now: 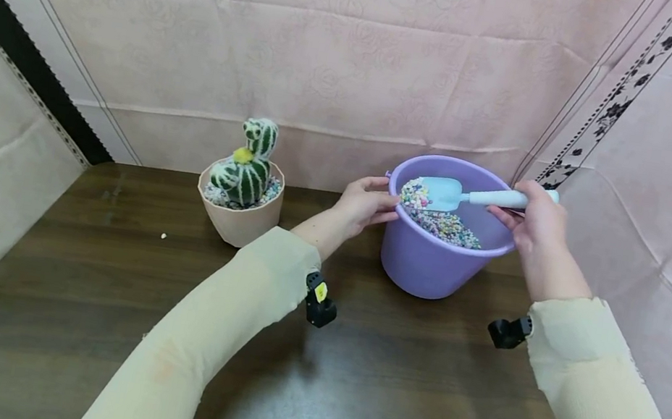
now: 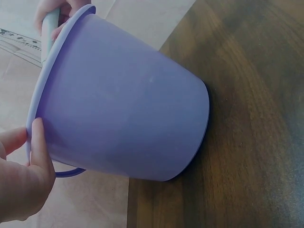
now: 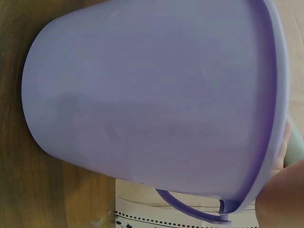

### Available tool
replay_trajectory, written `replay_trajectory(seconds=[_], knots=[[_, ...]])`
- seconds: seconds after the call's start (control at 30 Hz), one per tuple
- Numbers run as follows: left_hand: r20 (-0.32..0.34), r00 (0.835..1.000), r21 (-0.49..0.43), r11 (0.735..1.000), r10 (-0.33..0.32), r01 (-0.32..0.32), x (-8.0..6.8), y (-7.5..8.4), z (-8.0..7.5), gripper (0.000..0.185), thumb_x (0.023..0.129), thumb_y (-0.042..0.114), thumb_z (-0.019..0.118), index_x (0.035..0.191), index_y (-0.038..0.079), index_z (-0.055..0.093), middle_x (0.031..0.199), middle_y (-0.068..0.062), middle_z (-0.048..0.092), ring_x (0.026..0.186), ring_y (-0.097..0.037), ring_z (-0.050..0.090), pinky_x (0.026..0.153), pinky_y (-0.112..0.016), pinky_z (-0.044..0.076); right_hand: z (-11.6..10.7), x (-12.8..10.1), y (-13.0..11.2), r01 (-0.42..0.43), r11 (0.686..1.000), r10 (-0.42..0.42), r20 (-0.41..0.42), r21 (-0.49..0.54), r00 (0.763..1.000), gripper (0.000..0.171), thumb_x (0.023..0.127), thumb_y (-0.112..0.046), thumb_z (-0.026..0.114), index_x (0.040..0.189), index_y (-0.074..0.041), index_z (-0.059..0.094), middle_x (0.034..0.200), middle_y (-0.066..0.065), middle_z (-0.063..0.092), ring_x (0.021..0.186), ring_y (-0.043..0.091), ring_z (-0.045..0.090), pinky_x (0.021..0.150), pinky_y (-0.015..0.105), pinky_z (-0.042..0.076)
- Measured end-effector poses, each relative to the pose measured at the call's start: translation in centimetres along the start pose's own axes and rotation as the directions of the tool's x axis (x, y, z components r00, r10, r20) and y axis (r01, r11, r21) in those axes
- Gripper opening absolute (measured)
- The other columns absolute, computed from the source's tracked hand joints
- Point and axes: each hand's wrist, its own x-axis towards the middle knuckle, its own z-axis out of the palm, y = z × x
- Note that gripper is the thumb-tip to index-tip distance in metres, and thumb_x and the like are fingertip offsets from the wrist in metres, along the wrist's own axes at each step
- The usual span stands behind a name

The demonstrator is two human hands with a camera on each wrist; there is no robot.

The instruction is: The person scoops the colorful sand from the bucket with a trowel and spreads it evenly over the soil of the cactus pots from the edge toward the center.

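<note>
A light purple bucket stands on the table, holding a layer of small multicoloured pebbles. My right hand grips the handle of a pale blue garden trowel, whose blade is inside the bucket mouth with pastel pebbles at its tip. At the bucket's left side, my left hand holds the rim between thumb and fingers. The left wrist view shows that hand at the rim of the bucket. In the right wrist view the bucket wall hides most of the trowel.
Left of the bucket, a green-and-white striped cactus with a yellow flower sits in a beige pot of pebbles. One small white pebble lies on the dark wooden table. Pale cloth hangs behind and at both sides.
</note>
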Motion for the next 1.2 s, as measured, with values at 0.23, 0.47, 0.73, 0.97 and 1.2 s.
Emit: replay_trajectory(seconds=[0.23,0.47,0.73,0.97,1.2], knots=[[-0.021,1.0,0.007,1.0,-0.007,0.007,0.0,-0.1,-0.3,0.053,0.088,0.003,0.063,0.137,0.011,0.044,0.122,-0.017,0.061,0.099,-0.023,0.066,0.08,-0.026,0.058,-0.2,0.2,-0.2,-0.053,0.996,0.054,-0.006,0.078,0.999,0.007,0.087,-0.004,0.059,0.087,-0.005,0.052,0.088,0.01,0.051,0.064,0.022,0.065,0.065,0.03,0.061],[0.014,1.0,-0.009,1.0,0.005,-0.005,-0.1,-0.8,-2.9,0.049,0.09,0.007,0.06,0.137,0.004,0.044,0.124,-0.018,0.058,0.085,-0.018,0.062,0.089,-0.033,0.055,0.6,0.6,-0.2,-0.115,0.978,0.114,0.013,0.175,0.993,0.01,0.088,-0.005,0.06,0.088,-0.006,0.049,0.092,0.01,0.048,0.065,0.024,0.064,0.064,0.033,0.061],[0.055,0.998,0.076,0.996,0.03,-0.034,-1.2,-0.1,-7.8,0.043,0.093,0.012,0.058,0.132,0.001,0.047,0.124,-0.016,0.058,0.096,-0.021,0.063,0.091,-0.034,0.055,2.4,0.7,-0.1,-0.145,0.969,0.136,0.056,0.203,0.989,0.011,0.089,-0.008,0.059,0.091,-0.008,0.048,0.095,0.01,0.049,0.067,0.024,0.064,0.063,0.033,0.061],[0.09,0.996,0.166,0.986,-0.015,0.0,-2.1,0.3,-10.6,0.042,0.097,0.01,0.048,0.138,0.002,0.041,0.127,-0.014,0.053,0.085,-0.011,0.061,0.096,-0.034,0.052,4.2,0.4,0.5,-0.158,0.972,0.138,0.117,0.176,0.983,0.013,0.09,-0.01,0.058,0.097,-0.009,0.047,0.099,0.01,0.048,0.07,0.023,0.063,0.066,0.03,0.061],[0.17,0.985,0.17,0.985,0.004,-0.033,-3.9,0.8,-14.2,0.046,0.098,0.013,0.045,0.141,0.002,0.034,0.104,0.001,0.058,0.091,-0.009,0.06,0.082,-0.024,0.056,5.6,0.0,1.0,-0.181,0.972,0.16,0.14,0.149,0.977,0.014,0.091,-0.011,0.057,0.099,-0.01,0.045,0.103,0.009,0.047,0.073,0.022,0.062,0.067,0.029,0.06]])
